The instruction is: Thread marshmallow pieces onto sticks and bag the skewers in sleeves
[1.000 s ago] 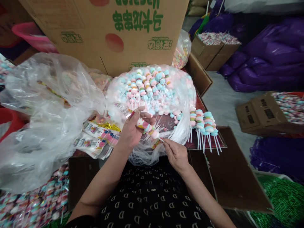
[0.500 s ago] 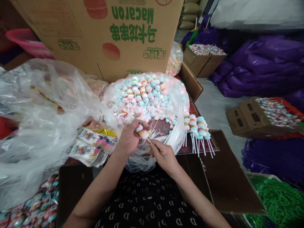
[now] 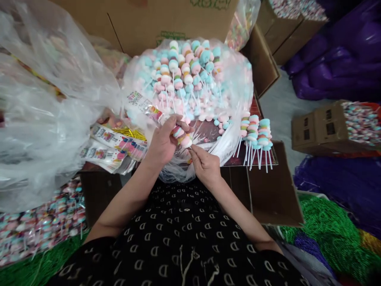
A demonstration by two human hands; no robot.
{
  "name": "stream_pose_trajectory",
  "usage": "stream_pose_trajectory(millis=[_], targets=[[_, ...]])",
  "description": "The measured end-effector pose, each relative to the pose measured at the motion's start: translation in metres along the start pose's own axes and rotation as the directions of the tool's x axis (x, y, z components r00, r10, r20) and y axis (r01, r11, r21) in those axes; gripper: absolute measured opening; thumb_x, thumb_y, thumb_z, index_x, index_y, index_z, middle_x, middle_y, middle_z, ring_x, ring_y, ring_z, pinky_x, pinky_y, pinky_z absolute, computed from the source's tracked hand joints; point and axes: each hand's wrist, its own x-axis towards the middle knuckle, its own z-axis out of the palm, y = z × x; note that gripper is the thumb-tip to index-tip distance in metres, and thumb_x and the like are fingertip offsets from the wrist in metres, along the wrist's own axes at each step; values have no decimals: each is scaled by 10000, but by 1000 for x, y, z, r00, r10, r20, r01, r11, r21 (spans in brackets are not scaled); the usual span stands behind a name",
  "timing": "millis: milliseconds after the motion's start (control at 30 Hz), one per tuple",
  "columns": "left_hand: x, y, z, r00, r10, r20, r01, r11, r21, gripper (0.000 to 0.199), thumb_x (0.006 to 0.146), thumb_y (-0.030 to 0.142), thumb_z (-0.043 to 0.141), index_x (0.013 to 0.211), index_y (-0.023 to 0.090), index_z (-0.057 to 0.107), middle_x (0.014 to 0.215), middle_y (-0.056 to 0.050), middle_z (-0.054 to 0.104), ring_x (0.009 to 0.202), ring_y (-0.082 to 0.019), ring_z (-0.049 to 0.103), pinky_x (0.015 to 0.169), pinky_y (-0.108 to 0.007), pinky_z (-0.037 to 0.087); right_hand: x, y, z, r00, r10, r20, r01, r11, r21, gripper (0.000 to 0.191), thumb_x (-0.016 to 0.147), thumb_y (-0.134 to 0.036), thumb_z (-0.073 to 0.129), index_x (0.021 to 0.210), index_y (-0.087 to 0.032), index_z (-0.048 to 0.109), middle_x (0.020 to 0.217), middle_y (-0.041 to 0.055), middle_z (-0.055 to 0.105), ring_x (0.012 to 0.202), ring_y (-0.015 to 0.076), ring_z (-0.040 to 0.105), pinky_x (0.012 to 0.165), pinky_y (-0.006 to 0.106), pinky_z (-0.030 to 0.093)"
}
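Note:
My left hand [image 3: 162, 141] holds a pastel marshmallow candy skewer [image 3: 181, 136] by its candy end, and a printed clear wrapper [image 3: 144, 106] seems to run from it. My right hand [image 3: 204, 167] pinches the skewer's white stick near the candy. Just beyond both hands lies a clear plastic bag [image 3: 187, 75] heaped with pink, white and blue skewers. To the right, several loose skewers [image 3: 256, 137] rest with their sticks pointing toward me. Printed wrapper strips [image 3: 113, 143] lie left of my left hand.
A large clear plastic sheet [image 3: 44, 107] billows at the left, with a big cardboard carton [image 3: 149, 24] behind. Cardboard boxes of skewers [image 3: 335, 127] stand at the right, beside purple bags [image 3: 333, 67]. Wrapped skewers [image 3: 38, 222] lie at the lower left, and green tinsel-like bundles [image 3: 330, 234] at the lower right.
The view has tilted down, so the whole scene sits higher in the frame. My hands keep hold of the same skewer and have drawn slightly closer together.

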Motion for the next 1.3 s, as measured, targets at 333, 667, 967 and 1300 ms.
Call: stream_pose_trajectory(millis=[333, 667, 967, 1300], targets=[[4, 9, -3, 999, -5, 40, 5, 1000, -7, 379, 946, 515, 754, 1208, 241, 734, 947, -40, 833, 891, -216, 816, 723, -294, 623, 1, 5, -1, 997, 72, -13, -69, 982, 177, 277, 1018, -331, 630, 1155, -234, 851, 1060, 74, 866, 929, 236, 827, 861, 343, 672], [13, 20, -7, 994, 80, -78, -84, 995, -48, 278, 1055, 453, 622, 1077, 214, 762, 959, -45, 824, 969, -213, 786, 878, -345, 626, 5, 6, -12, 996, 68, 66, -78, 981, 179, 302, 1051, -304, 566, 1195, -209, 814, 686, -9, 717, 596, 139, 665, 650, 256, 564], [29, 24, -38, 931, 186, -313, -182, 982, 43, 163, 914, 353, 850, 807, 292, 743, 775, 9, 766, 864, -182, 750, 724, -276, 586, 5, 19, -29, 977, 201, -76, -168, 935, 312, 205, 946, -381, 716, 1023, -240, 844, 704, -13, 672, 627, 146, 597, 631, 292, 512], [9, -11, -15, 967, 83, -239, -104, 991, -78, 220, 839, 195, 913, 732, 201, 721, 682, 46, 714, 590, -68, 622, 614, -209, 529, 36, -14, -6, 884, 440, 156, -386, 502, 774, 504, 713, -659, 901, 989, -257, 772, 652, -73, 531, 488, 64, 201, 418, 255, 196]])
